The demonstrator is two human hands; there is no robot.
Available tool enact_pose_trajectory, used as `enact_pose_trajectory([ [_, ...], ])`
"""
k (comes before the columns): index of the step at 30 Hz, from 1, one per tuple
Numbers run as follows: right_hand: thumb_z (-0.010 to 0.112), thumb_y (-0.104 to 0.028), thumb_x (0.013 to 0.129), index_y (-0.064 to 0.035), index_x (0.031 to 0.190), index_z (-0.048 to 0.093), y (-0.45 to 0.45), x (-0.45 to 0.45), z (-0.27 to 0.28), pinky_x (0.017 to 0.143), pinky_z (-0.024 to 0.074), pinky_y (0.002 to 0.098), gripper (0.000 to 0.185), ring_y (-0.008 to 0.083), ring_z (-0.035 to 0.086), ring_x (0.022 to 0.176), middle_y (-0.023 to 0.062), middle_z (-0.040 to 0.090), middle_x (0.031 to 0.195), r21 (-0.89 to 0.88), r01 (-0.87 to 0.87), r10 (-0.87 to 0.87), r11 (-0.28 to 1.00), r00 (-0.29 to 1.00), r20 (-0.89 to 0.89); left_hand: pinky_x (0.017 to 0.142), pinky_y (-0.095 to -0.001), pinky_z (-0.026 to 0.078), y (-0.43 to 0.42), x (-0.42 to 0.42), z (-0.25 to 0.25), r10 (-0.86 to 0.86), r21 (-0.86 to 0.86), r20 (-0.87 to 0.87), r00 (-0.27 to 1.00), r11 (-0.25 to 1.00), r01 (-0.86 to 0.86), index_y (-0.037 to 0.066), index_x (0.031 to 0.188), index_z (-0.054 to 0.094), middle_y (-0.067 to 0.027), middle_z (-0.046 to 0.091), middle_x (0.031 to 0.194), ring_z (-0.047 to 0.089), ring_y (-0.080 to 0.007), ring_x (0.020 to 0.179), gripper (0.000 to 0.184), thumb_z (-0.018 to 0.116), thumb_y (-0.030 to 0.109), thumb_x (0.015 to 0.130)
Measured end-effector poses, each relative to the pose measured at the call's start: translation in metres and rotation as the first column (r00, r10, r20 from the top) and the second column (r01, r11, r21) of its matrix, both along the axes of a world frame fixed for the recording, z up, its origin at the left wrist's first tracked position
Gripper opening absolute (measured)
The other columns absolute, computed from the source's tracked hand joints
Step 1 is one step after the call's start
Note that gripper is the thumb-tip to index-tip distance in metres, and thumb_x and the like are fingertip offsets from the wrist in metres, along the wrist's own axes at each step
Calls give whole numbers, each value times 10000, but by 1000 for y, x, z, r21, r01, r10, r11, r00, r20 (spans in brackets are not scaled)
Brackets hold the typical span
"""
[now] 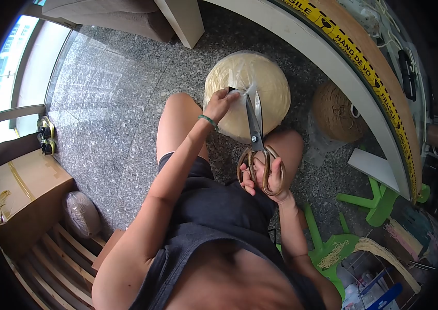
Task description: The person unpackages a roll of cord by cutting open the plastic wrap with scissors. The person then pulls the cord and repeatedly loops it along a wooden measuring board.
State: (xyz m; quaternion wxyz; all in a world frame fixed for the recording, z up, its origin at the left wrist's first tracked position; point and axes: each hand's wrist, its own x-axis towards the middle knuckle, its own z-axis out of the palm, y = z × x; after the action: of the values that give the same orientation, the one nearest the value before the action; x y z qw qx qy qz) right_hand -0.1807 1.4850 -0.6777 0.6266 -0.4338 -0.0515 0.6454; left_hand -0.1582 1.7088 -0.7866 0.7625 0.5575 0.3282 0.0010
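Observation:
A large cream-coloured ball [273,93], wrapped in clear plastic, rests on the floor between my knees. My left hand [222,105] pinches the gathered plastic wrap [239,77] near the top of the ball. In my right hand [265,178] are big scissors [256,135], with fingers and thumb through the brown loop handles. Their blades are parted and point up at the bunched plastic, beside my left hand. A small dark piece shows at my left fingertips; what it is I cannot tell.
Right of the ball lies a brown twine ball [337,112] in plastic. A curved table edge with yellow tape [356,54] arches over the right side. Green stools [332,253] stand at lower right. A cardboard box [27,186] and a wrapped bundle [81,214] are on the left.

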Motion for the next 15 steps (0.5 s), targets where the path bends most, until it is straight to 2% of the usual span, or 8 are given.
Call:
enact_pose_trajectory([
  [6,122,-828,564,8,1041,388,-3,1,-5,577,359,244,998,130,404,480,28,388,607,-40,-39,40,998,999,3,738,-237,397,4,1,34,-19,-101,-73,997,995,12,-61,958,547,-79,569,874,517,-121,812,326,516,214,786],
  [8,139,-835,553,12,1035,387,-8,1,-4,557,356,236,1005,131,399,471,31,393,608,-26,-26,25,999,999,-27,726,-236,399,5,0,29,-17,-127,-97,995,992,4,-49,939,561,-69,572,850,520,-117,794,303,499,207,790],
  [10,140,-842,539,17,1034,385,-12,4,6,557,356,236,1021,130,398,466,31,395,608,-33,-18,17,999,999,-30,672,-223,418,8,1,18,57,-274,3,998,960,-54,-32,924,573,-61,583,828,533,-107,740,281,474,200,800],
  [11,142,-849,525,21,1033,383,-15,5,11,558,356,236,1036,129,396,462,32,397,608,-39,-10,9,999,999,-34,672,-223,418,9,0,12,57,-275,4,998,960,-54,-32,924,573,-61,583,828,533,-107,740,281,474,200,800],
  [13,135,-856,510,26,1033,381,-23,11,19,566,358,239,1054,128,393,458,30,394,605,-52,10,-11,999,1000,-21,527,-194,398,11,2,33,-81,-230,49,996,969,90,18,906,581,10,569,735,467,-51,568,213,482,178,807],
  [15,111,-868,492,30,1036,377,-37,20,18,604,364,242,1084,124,384,448,17,379,591,-94,61,-58,994,998,29,541,-193,405,11,3,34,-100,-185,75,992,976,112,16,916,585,6,576,745,487,-52,591,217,521,182,790],
])
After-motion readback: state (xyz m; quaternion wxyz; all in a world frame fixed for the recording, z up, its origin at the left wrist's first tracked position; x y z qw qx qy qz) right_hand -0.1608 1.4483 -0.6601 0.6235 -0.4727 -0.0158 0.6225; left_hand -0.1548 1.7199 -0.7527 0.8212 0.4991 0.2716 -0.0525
